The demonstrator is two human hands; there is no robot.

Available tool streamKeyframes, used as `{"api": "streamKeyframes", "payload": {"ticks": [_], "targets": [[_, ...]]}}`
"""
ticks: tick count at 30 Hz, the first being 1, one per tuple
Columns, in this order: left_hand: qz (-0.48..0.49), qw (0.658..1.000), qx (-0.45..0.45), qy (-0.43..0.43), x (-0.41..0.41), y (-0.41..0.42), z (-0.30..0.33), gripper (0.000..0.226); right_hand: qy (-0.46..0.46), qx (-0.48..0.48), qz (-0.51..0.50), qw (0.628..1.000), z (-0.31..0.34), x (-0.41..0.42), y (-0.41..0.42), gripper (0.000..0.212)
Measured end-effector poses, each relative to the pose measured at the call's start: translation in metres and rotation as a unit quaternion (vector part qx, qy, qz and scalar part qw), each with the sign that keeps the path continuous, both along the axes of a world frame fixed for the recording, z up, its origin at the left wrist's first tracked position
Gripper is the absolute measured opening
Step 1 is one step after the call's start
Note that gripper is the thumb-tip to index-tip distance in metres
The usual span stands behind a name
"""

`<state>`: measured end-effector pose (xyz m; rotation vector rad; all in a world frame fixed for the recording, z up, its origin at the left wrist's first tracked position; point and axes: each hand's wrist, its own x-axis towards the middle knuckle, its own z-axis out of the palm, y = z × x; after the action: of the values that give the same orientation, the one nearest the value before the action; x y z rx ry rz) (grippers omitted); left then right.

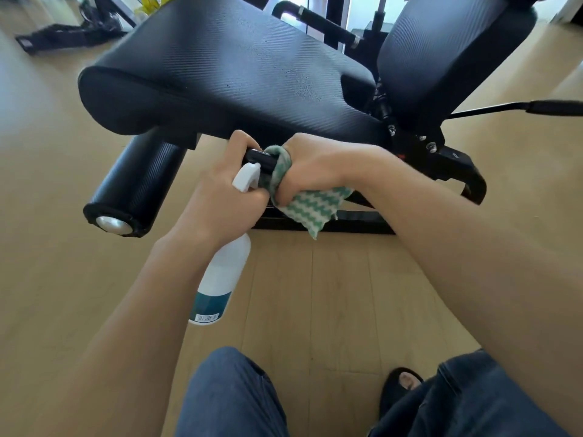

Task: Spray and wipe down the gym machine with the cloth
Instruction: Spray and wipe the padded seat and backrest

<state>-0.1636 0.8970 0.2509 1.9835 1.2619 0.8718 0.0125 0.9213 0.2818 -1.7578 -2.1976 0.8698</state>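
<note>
My right hand (310, 167) is clenched around the green-and-white zigzag cloth (310, 206), wrapping it over a short black handle bar (260, 159) under the black padded gym bench (220, 67), while my left hand (220, 200) grips the white spray bottle with the teal label (217, 279) by its neck. Fine droplets speckle the seat pad near the hinge, so I judge spraying has begun there but wiping has not. The backrest (441, 52) and foam roller (138, 181) likely remain too.

The spray bottle's (222, 272) neck is hidden inside the left hand (227, 197); the cloth (307, 203) covers part of the black bar (260, 159) — perhaps a handle — and the backrest pad (441, 52) is cut off at the top edge.
</note>
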Motion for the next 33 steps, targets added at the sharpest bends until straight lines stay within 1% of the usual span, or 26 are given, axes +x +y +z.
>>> {"api": "streamKeyframes", "payload": {"ticks": [1,2,3,4,5,6,7,9,12,14,15,16,17,18,19,20,22,24,25,26,27,28,29,30,31,33], "targets": [[0.004,1.000,-0.001,-0.003,0.001,0.000,0.000,0.035,-0.001,0.019,-0.010,1.000,-0.003,-0.001,-0.002,0.018],[0.006,1.000,0.001,-0.006,0.001,-0.001,0.000,0.035,-0.025,0.073,-0.035,0.996,-0.011,-0.004,-0.006,0.016],[0.008,1.000,0.006,-0.007,0.001,-0.001,0.000,0.035,-0.073,0.165,-0.068,0.981,-0.022,-0.007,-0.011,0.015],[0.008,1.000,0.011,-0.003,0.000,-0.001,0.000,0.035,-0.133,0.275,-0.099,0.947,-0.036,-0.008,-0.017,0.015],[0.008,1.000,0.015,0.005,-0.001,0.000,0.000,0.036,-0.181,0.366,-0.123,0.904,-0.049,-0.006,-0.025,0.015],[0.006,1.000,0.016,0.013,-0.002,0.000,-0.001,0.037,-0.204,0.428,-0.147,0.868,-0.061,0.002,-0.035,0.017],[0.005,1.000,0.016,0.018,-0.003,0.000,-0.001,0.039,-0.205,0.462,-0.165,0.847,-0.072,0.016,-0.043,0.019],[0.006,1.000,0.021,0.021,-0.003,-0.001,-0.002,0.039,-0.183,0.482,-0.177,0.838,-0.089,0.053,-0.056,0.014],[0.015,1.000,0.015,-0.004,0.002,-0.002,-0.005,0.037,-0.165,0.436,-0.216,0.858,-0.101,0.075,-0.070,0.015],[0.014,1.000,0.000,-0.022,0.006,-0.002,-0.005,0.037,-0.188,0.398,-0.252,0.862,-0.098,0.069,-0.070,0.012],[0.010,1.000,-0.007,-0.026,0.007,-0.002,-0.004,0.038,-0.203,0.367,-0.252,0.872,-0.091,0.067,-0.068,0.012],[0.008,1.000,-0.011,-0.028,0.008,-0.002,-0.004,0.039,-0.211,0.319,-0.230,0.895,-0.080,0.068,-0.066,0.014],[0.009,0.999,-0.014,-0.029,0.009,-0.002,-0.004,0.039,-0.206,0.251,-0.196,0.925,-0.067,0.070,-0.062,0.017],[0.011,0.999,-0.015,-0.030,0.010,-0.003,-0.004,0.040,-0.183,0.174,-0.160,0.954,-0.053,0.069,-0.057,0.018],[0.012,0.999,-0.016,-0.031,0.010,-0.003,-0.004,0.039,-0.149,0.105,-0.131,0.974,-0.040,0.064,-0.050,0.019],[0.012,0.999,-0.018,-0.032,0.011,-0.003,-0.003,0.039,-0.111,0.062,-0.109,0.986,-0.028,0.054,-0.041,0.020],[0.018,0.999,-0.025,-0.029,0.010,-0.002,-0.002,0.038,-0.058,0.047,-0.073,0.995,-0.016,0.023,-0.020,0.019],[0.023,0.999,-0.025,-0.023,0.009,-0.001,-0.002,0.038,-0.053,0.082,-0.044,0.994,-0.011,-0.002,-0.009,0.012],[0.023,0.999,-0.020,-0.019,0.009,-0.001,-0.002,0.039,-0.064,0.123,-0.046,0.989,-0.015,-0.007,-0.009,0.009],[0.022,1.000,-0.010,-0.012,0.009,0.000,-0.002,0.039,-0.097,0.197,-0.069,0.973,-0.023,-0.009,-0.013,0.006],[0.024,1.000,0.001,-0.005,0.008,-0.001,-0.002,0.039,-0.144,0.302,-0.105,0.936,-0.036,-0.010,-0.019,0.008],[0.026,1.000,0.009,-0.001,0.007,-0.001,-0.002,0.039,-0.184,0.399,-0.142,0.887,-0.050,-0.011,-0.027,0.009],[0.026,1.000,0.015,0.003,0.006,-0.002,-0.002,0.038,-0.200,0.467,-0.177,0.843,-0.063,-0.011,-0.033,0.009],[0.023,1.000,0.017,0.008,0.004,-0.002,-0.003,0.038,-0.196,0.508,-0.203,0.814,-0.072,-0.008,-0.037,0.008],[0.020,1.000,0.017,0.011,0.004,-0.002,-0.003,0.038,-0.189,0.532,-0.223,0.795,-0.081,-0.003,-0.039,0.008],[0.014,1.000,0.019,0.015,0.003,-0.002,-0.003,0.039,-0.192,0.541,-0.241,0.783,-0.089,0.015,-0.045,0.008]]}}
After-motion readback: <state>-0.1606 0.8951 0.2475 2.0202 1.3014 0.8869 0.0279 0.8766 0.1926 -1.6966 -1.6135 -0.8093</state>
